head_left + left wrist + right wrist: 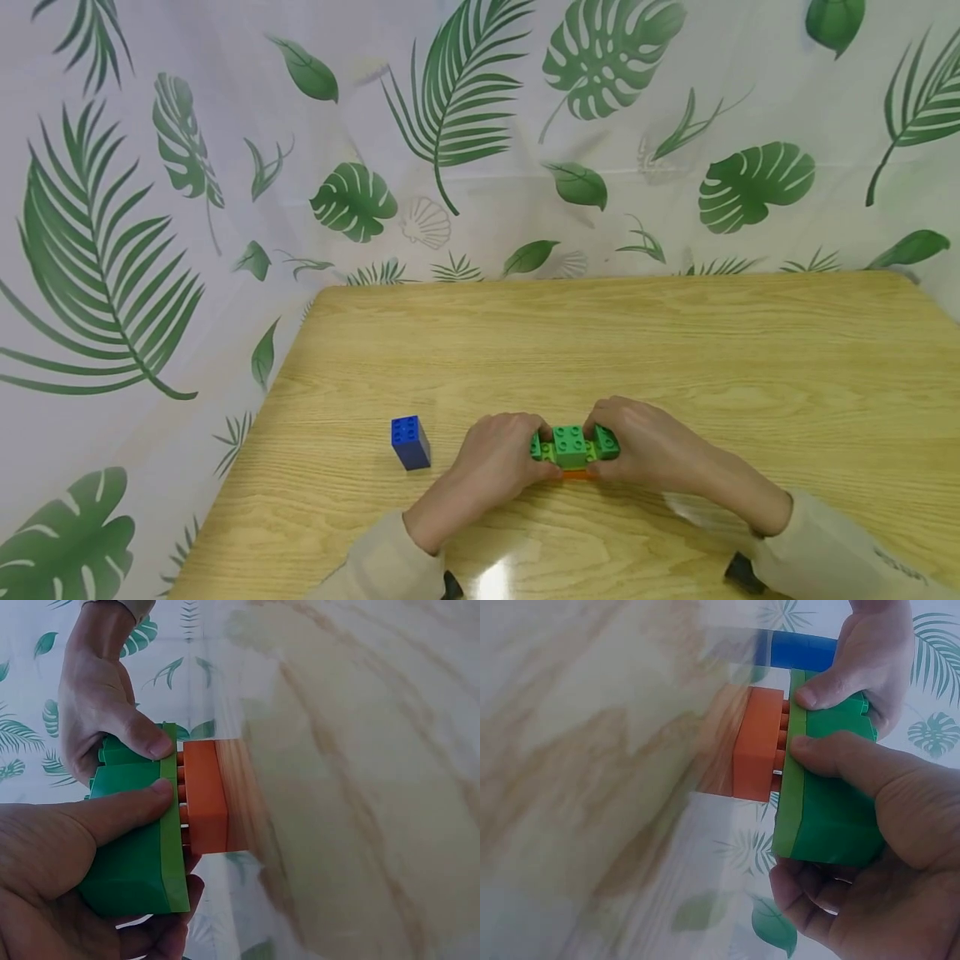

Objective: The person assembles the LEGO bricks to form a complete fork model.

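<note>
Both hands hold one assembly of green building blocks [570, 447] from its two ends. My left hand [502, 454] grips the left end, its thumb along the front; my right hand [648, 442] grips the right end in the same way. The assembly has several darker green bricks on a light green plate [175, 855]. Directly beneath is an orange brick [204, 796], standing on the table. In both wrist views its studs show in a narrow gap under the plate. The head view leaves only a thin orange strip visible below the green bricks.
A tall blue block [411, 442] stands upright on the wooden table [600, 350], left of my left hand. Behind the table and along its left side hangs a white cloth [480, 233] with a green leaf print.
</note>
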A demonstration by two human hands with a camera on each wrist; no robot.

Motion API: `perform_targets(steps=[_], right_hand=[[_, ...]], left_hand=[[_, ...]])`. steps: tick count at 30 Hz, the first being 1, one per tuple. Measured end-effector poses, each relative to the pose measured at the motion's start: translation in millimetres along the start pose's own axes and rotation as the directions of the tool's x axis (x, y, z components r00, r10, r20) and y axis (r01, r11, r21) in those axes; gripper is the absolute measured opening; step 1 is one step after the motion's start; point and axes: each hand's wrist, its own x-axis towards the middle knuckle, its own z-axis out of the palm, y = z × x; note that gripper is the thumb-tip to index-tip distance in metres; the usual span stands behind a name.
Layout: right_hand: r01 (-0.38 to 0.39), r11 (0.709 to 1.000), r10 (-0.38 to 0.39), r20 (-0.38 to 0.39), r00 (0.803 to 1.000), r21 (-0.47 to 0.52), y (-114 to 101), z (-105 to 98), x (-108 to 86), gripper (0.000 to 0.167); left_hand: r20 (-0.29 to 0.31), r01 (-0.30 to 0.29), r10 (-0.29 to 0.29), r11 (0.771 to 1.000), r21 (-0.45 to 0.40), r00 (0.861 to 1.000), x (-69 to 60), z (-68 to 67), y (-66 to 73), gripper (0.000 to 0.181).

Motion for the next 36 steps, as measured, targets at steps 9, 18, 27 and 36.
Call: perform_targets(steps=[9, 18, 27, 36], right_hand=[[0.005, 1.0, -0.005, -0.019, 1.0, 0.014, 1.5, 5.2, -2.3, 0.033], [0.046, 0.997, -0.046, -0.003, 0.999, 0.064, 3.6, 3.2, 0.9, 0.029], [0.043, 0.997, -0.044, 0.011, 0.999, 0.059, 3.7, 2.0, 2.9, 0.028], [0.056, 0.997, -0.057, 0.008, 0.998, 0.059, 4.8, 1.5, 3.5, 0.027]], left_hand=[[0.026, -0.014, 0.014, 1.0, 0.006, 1.0, 1.6, 1.5, 0.7, 0.039], [0.008, -0.043, 0.042, 0.998, 0.037, 0.999, 1.3, 1.1, 1.1, 0.037], [0.009, -0.036, 0.036, 0.999, -0.003, 0.999, 3.3, 4.1, 0.1, 0.037], [-0.002, -0.04, 0.04, 0.999, 0.028, 0.999, 4.5, 3.0, 1.3, 0.038]])
